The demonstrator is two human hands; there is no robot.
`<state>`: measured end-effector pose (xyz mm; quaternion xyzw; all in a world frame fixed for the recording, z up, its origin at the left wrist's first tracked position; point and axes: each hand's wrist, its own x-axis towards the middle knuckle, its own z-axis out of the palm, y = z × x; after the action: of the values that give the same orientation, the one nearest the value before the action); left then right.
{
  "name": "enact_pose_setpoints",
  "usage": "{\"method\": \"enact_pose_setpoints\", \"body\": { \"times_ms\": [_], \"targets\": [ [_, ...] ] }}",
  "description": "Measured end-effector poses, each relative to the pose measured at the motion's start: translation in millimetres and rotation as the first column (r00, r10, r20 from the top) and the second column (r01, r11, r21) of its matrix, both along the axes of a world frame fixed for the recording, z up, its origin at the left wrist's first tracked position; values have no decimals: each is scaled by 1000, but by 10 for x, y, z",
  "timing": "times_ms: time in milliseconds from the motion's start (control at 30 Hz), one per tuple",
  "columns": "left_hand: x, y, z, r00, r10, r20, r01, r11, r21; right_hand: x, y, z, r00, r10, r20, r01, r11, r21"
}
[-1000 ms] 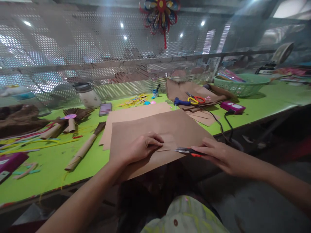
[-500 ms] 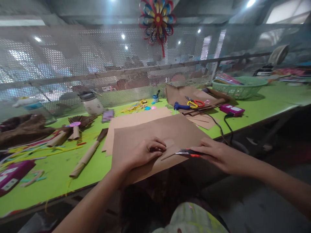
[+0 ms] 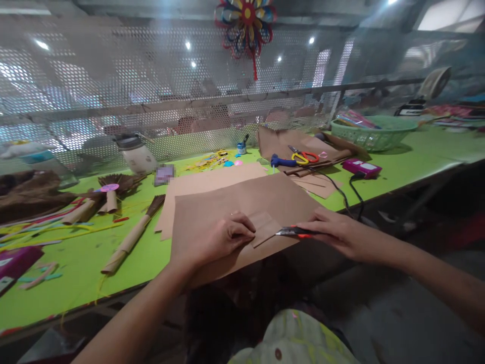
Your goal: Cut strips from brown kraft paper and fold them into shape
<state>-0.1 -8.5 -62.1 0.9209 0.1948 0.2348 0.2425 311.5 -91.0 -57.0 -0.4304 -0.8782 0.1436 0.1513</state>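
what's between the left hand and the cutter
In the head view, a small paper piece lies between the left hand and the cutter, on top of the brown sheet.

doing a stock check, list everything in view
large sheet: 1, brown, front
knife: 1, black-red, front right
small piece: 1, brown, beside knife
light sheets: 2+, tan, middle
folded sheets: several, brown, back right
scissors: 1, yellow-orange, back right
glue gun: 1, blue, by scissors
boxes: 2, purple, left and right
basket: 1, green, right
fan: 1, pale, right
paper rolls: several, brown, left
strips: many, mixed, left
cup: 1, white, back left
jar: 1, blue, back
ornament: 1, multicoloured, above
bench: 1, green, beneath
left hand: 1, bare, on large sheet
right hand: 1, bare, holding knife
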Motion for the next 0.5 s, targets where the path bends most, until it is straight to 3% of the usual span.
{"method": "enact_pose_setpoints", "body": {
  "times_ms": [300, 500],
  "targets": [
    [8, -17, -9, 1000, 23, -11, -24, 1000, -9, 6, -222, -9, 1000, -27, -16, 27, 1000, 8],
    [21, -46, 52, 999, 19, -38, -19, 1000, -8, 16, -226, -47, 997, -45, -62, 47, 999, 26]
  ]
}}
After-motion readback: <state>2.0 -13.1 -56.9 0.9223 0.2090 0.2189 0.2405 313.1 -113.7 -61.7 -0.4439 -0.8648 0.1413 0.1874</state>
